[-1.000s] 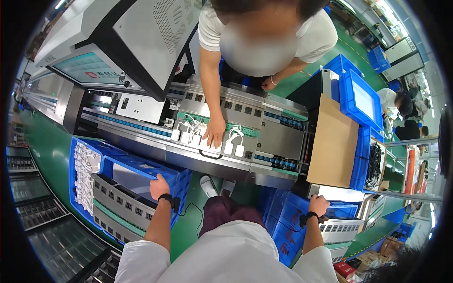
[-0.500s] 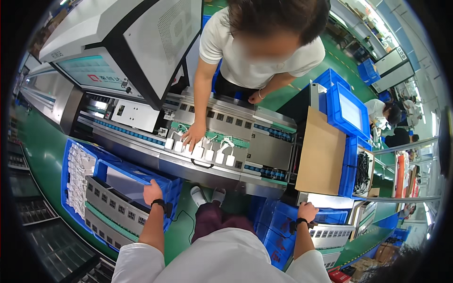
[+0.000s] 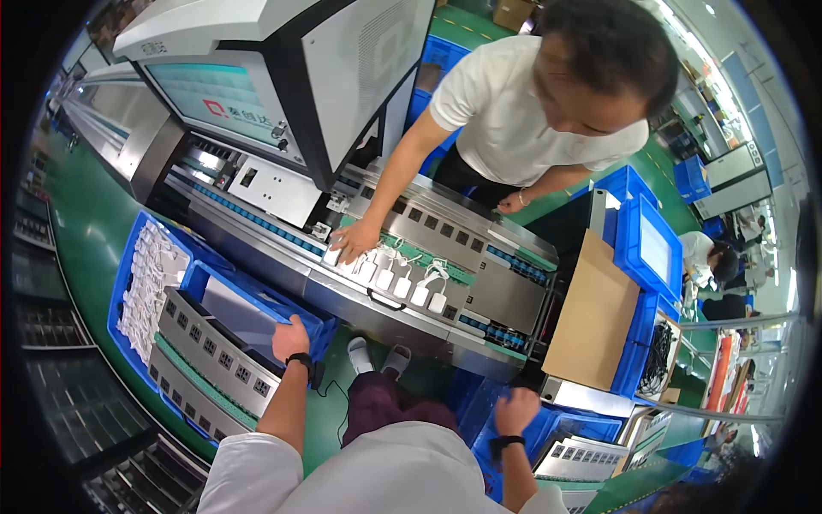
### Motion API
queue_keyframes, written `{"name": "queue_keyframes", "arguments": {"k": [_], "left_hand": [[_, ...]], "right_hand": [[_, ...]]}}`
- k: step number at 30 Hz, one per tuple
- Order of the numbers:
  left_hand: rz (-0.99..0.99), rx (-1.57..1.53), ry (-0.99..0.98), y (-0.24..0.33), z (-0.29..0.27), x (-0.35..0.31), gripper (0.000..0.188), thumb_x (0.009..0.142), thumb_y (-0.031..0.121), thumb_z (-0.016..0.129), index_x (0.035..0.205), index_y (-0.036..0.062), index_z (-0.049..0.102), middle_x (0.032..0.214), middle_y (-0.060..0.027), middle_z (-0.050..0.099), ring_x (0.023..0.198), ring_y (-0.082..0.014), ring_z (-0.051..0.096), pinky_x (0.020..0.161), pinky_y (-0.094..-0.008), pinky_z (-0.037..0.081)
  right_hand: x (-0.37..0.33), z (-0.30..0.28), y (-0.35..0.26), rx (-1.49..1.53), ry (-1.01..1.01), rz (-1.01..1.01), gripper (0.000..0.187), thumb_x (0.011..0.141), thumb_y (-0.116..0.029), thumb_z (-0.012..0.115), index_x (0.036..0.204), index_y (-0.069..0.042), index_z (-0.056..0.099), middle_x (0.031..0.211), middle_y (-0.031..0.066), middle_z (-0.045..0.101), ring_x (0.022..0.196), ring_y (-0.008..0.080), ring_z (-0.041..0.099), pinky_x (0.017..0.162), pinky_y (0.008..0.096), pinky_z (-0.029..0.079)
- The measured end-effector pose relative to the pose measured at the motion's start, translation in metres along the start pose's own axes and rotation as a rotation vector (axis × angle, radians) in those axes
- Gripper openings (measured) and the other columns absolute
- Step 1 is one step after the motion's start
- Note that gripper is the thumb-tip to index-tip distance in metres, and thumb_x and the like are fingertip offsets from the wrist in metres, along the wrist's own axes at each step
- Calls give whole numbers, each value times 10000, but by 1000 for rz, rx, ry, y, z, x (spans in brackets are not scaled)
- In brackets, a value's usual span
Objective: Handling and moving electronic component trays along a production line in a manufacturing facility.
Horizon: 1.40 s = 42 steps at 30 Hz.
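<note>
My left hand is at the right end of a blue crate, near a metal fixture plate with rows of dark square sockets and a green strip. Its fingers are mostly hidden, so any hold on the rim cannot be made out. Slightly blurred, my right hand hovers over blue crates on the right, fingers curled, nothing visible in it. Across the conveyor, a co-worker's hand rests on white power adapters, lined up on another metal fixture plate.
A large grey-white machine with a screen stands over the conveyor. White adapters fill a crate at left. A cardboard sheet leans by stacked blue crates at right. More socketed plates lie lower right.
My right hand has left the metal corner at right and moved inward and down. My view has shifted and turned. The co-worker's hand has moved left along the row of adapters.
</note>
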State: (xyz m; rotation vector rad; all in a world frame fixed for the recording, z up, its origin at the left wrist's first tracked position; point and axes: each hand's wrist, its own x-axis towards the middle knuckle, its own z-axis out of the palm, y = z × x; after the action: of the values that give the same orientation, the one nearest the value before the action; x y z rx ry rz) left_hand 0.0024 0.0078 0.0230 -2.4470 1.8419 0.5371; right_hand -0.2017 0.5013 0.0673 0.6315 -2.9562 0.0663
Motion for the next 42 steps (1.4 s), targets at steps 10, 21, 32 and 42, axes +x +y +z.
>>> {"name": "queue_keyframes", "arguments": {"k": [10, 21, 32, 42], "left_hand": [[-7, -19, 10, 8, 1, 0, 521, 889, 479, 509, 950, 9, 726, 963, -269, 726, 925, -464, 701, 827, -551, 547], [-10, -15, 1, 8, 1, 0, 499, 890, 449, 504, 937, -6, 705, 938, -280, 719, 892, -472, 699, 789, -559, 552], [-17, 32, 27, 8, 8, 4, 499, 893, 433, 496, 962, -19, 695, 941, -278, 720, 887, -470, 696, 791, -570, 545], [-20, 34, 42, 7, 5, 6, 504, 886, 438, 491, 940, -17, 703, 933, -279, 719, 889, -472, 696, 800, -570, 541]], "right_hand": [[50, 103, -223, 455, -404, -529, 401, 770, -215, 716, 1126, -59, 618, 1146, 150, 613, 1095, 364, 582, 926, 476, 489], [114, 223, -324, 134, -300, -525, 277, 814, -170, 693, 1064, -78, 618, 1047, 124, 629, 988, 318, 657, 789, 455, 561], [138, 240, -329, 49, -537, -631, 131, 924, -172, 570, 1012, -115, 648, 968, 85, 674, 866, 264, 718, 643, 417, 579], [120, 208, -299, 77, -313, -646, 151, 927, -173, 555, 1029, -125, 655, 976, 74, 678, 894, 262, 704, 739, 419, 569]]}}
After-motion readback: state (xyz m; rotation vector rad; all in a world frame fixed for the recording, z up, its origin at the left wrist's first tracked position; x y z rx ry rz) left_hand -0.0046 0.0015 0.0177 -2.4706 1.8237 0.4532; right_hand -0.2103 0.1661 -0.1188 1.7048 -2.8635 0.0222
